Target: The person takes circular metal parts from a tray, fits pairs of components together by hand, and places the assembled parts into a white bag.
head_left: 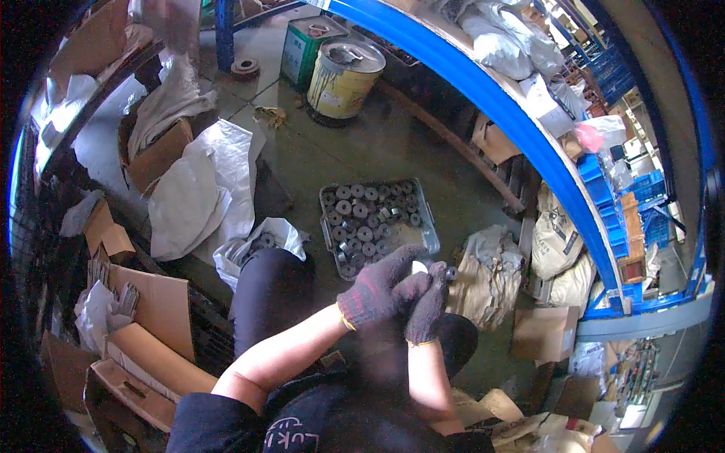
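Observation:
My left hand (380,291), in a dark knitted glove, is closed around a small pale round piece (419,267) that shows at its fingertips. Close against it, my right hand (427,308), gloved too, has its fingers closed, and a small dark metal ring (451,273) shows at their tips. Both hands meet in front of my knees, just below a grey plastic bin (433,226). Inside the bin lie several grey metal rings (343,207), some flat and some on edge.
A white sack (281,233) with rings in it lies beside my knee. Crumpled brown paper (487,275) is right of the bin. A paint-stained bucket (343,83) and a green tin (296,57) stand beyond. Cardboard boxes (162,306) are at the left, blue shelving (521,121) at the right.

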Tool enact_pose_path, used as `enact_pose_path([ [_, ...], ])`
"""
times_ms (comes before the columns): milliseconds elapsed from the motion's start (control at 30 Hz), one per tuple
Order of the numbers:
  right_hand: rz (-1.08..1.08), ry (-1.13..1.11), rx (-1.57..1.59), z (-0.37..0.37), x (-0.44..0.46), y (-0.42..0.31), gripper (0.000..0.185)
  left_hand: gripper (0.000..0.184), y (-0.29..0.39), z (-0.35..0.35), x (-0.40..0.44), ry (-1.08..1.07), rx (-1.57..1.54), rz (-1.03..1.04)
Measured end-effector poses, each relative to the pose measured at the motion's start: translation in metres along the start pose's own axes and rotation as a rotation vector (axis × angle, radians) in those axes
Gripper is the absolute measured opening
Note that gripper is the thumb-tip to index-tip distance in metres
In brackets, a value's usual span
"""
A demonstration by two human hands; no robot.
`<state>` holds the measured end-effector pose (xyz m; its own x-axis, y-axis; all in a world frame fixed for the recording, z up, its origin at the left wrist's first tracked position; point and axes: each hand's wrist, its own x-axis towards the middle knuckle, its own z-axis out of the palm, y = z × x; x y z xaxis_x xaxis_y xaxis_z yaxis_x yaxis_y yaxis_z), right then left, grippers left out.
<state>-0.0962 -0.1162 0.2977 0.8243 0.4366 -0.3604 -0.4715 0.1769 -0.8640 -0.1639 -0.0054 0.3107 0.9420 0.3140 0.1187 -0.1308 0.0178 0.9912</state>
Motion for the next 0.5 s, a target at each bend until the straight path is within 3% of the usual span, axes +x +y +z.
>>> enact_pose_path([
  [67, -0.114, 0.11, -0.033, 0.005, 0.0, 0.007, 0.036, 0.039, -0.007, -0.002, 0.003, 0.028, -0.052, 0.068],
  [133, -0.115, -0.03, -0.039, 0.001, 0.0, 0.01, 0.04, 0.037, -0.016, 0.003, 0.007, 0.061, -0.05, 0.074],
  [200, -0.194, 0.162, -0.064, 0.005, 0.001, 0.015, 0.042, 0.031, -0.02, 0.006, 0.006, 0.14, -0.164, -0.011],
  [267, -0.185, 0.126, -0.275, 0.026, -0.018, 0.001, 0.044, 0.027, -0.014, -0.001, 0.015, 0.112, -0.346, -0.4],
  [333, -0.246, 0.112, -0.404, -0.002, -0.001, 0.023, 0.044, 0.027, -0.021, -0.001, 0.014, 0.104, -0.363, -0.365],
  [400, -0.184, 0.248, -0.118, 0.003, 0.002, 0.021, 0.044, 0.029, -0.028, 0.003, 0.006, 0.088, -0.478, -0.19],
  [433, -0.249, 0.063, -0.26, 0.018, -0.009, -0.002, 0.042, 0.033, -0.013, 0.007, 0.0, 0.09, -0.323, -0.07],
  [467, -0.118, 0.081, -0.114, 0.01, -0.002, -0.001, 0.04, 0.034, -0.016, 0.015, -0.004, 0.121, -0.197, -0.032],
  [500, -0.147, 0.002, -0.108, 0.013, -0.006, -0.003, 0.038, 0.033, -0.014, 0.01, -0.002, 0.146, -0.105, 0.026],
])
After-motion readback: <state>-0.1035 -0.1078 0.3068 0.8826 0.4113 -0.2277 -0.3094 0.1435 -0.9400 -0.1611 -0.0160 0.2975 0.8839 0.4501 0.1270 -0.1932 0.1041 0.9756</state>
